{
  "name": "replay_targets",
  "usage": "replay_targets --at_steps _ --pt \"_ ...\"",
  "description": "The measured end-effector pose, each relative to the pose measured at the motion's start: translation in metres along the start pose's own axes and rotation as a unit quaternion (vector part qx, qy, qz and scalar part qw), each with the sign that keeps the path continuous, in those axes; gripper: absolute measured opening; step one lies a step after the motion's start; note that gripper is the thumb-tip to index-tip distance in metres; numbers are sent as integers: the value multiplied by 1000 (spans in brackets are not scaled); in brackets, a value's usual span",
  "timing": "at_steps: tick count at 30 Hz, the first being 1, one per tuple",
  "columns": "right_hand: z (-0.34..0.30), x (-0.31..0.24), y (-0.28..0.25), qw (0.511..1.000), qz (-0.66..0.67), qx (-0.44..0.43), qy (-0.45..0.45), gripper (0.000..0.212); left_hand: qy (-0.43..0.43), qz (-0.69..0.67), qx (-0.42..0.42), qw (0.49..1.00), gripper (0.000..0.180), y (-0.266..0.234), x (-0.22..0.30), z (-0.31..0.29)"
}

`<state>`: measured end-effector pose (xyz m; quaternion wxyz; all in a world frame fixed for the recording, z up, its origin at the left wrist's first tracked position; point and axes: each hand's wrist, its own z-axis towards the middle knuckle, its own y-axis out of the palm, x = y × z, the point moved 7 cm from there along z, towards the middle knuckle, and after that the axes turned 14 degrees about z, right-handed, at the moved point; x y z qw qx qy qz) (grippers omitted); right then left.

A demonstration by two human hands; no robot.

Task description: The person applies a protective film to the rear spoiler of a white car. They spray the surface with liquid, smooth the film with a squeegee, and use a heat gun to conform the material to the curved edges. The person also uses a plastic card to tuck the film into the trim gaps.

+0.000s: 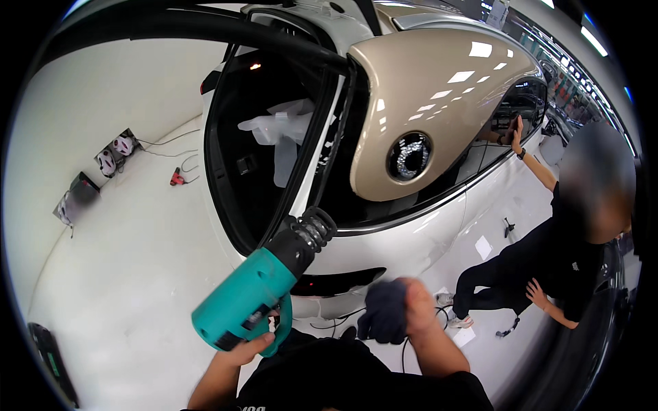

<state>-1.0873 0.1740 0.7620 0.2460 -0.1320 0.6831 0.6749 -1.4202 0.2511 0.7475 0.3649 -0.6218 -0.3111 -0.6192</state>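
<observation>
My left hand (248,350) grips the handle of a teal heat gun (240,301). The gun's black, ribbed nozzle (317,228) points up and right, near the white edge of a car's open rear. At the lower middle, my right hand (419,307) is closed around a dark, glove-like bundle of cloth (385,312), close to the black-and-red tail light (343,282). Beyond both hands, a glossy beige panel (391,82) covers part of the white car (404,246). A round black part with a shiny pattern (410,156) sits in that panel.
On the right, another person (548,240) in dark clothes rests a hand on the car's side window. Translucent plastic (277,130) lies inside the open rear. A red tool (177,177), cables and boards with lamps are on the left floor. Dark vehicle bodywork curves along the right edge.
</observation>
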Motion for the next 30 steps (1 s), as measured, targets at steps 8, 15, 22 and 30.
replay_targets --at_steps 8,15,22,30 --pt "-54 -94 76 799 -184 59 -570 51 -34 -21 54 998 45 -159 32 57" --pt "-6 -17 78 705 -341 214 -584 51 16 -147 -24 989 64 -265 60 185" --pt "153 -117 120 869 -147 -8 -473 50 45 -333 -269 903 60 -251 105 343" --pt "272 -184 108 849 -214 52 -481 52 121 -330 -442 825 60 -158 156 430"
